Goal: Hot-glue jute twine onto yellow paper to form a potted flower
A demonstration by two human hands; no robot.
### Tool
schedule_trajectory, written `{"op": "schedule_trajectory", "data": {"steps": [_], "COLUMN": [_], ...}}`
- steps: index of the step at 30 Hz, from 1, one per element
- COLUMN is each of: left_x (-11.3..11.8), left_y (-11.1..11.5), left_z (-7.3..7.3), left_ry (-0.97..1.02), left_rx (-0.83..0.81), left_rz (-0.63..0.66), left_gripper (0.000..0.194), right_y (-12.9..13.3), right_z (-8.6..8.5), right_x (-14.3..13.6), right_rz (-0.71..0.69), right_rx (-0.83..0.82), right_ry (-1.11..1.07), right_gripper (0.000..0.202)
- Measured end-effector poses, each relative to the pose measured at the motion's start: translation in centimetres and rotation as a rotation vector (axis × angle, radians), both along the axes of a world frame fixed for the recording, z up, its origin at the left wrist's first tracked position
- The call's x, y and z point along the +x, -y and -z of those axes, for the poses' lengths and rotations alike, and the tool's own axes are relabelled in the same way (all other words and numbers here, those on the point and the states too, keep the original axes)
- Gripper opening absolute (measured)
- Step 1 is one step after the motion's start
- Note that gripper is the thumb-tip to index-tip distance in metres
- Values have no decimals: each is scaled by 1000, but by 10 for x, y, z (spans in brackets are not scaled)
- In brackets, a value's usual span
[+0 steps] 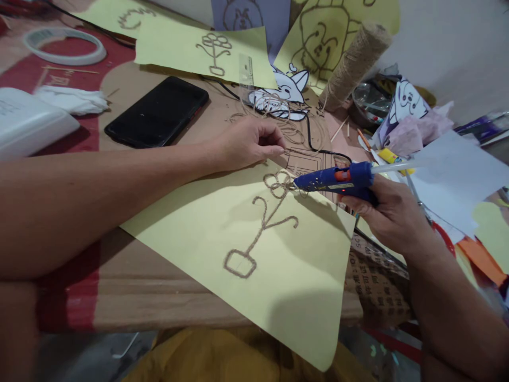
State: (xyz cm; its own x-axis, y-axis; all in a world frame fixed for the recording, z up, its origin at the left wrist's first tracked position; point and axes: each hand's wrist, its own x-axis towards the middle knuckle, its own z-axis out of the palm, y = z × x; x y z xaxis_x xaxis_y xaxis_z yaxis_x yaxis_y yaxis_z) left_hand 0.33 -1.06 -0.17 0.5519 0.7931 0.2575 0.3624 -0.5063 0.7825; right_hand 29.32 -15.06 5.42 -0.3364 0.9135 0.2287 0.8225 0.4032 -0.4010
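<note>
A yellow sheet of paper (207,233) lies slanted at the table's front edge. On it, brown twine forms a flower with a stem, two curled leaves and a square pot (239,263). My right hand (397,215) grips a blue hot glue gun (338,179), its nozzle at the flower's petals (277,183). A clear glue stick (401,164) sticks out of the gun's back. Just beyond the paper's far edge, my left hand (254,139) is closed in a pinch on a thin strand of twine (302,152).
A black phone (157,112) lies left of the loose twine loops. Behind stand a twine roll (356,63) and twine-decorated yellow sheets (175,53). Tape (63,45) and a white box (32,122) are at left. Red-handled scissors (443,236) and paper scraps lie at right; a black cord crosses the table.
</note>
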Motion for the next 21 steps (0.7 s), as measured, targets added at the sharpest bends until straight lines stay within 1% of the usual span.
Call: {"op": "schedule_trajectory", "data": {"steps": [4, 8, 11, 16, 21], "left_x": [0, 0, 0, 0, 0], "left_y": [2, 2, 1, 0, 0], "left_z": [-3, -4, -3, -1, -1], "left_ry": [-3, -16, -19, -1, 6], "left_rx": [-13, -11, -9, 13, 3], "left_rz": [1, -5, -6, 0, 13], "left_gripper": [13, 16, 18, 19, 17], "right_y": [-2, -1, 0, 1, 0], "right_z": [1, 1, 0, -1, 3], "right_x": [-2, -4, -2, 0, 0], "right_rz": [7, 12, -2, -12, -28], "right_rx": [0, 15, 16, 10, 17], "right_ry": [26, 43, 45, -25, 19], "right_gripper": [31, 29, 29, 33, 32]}}
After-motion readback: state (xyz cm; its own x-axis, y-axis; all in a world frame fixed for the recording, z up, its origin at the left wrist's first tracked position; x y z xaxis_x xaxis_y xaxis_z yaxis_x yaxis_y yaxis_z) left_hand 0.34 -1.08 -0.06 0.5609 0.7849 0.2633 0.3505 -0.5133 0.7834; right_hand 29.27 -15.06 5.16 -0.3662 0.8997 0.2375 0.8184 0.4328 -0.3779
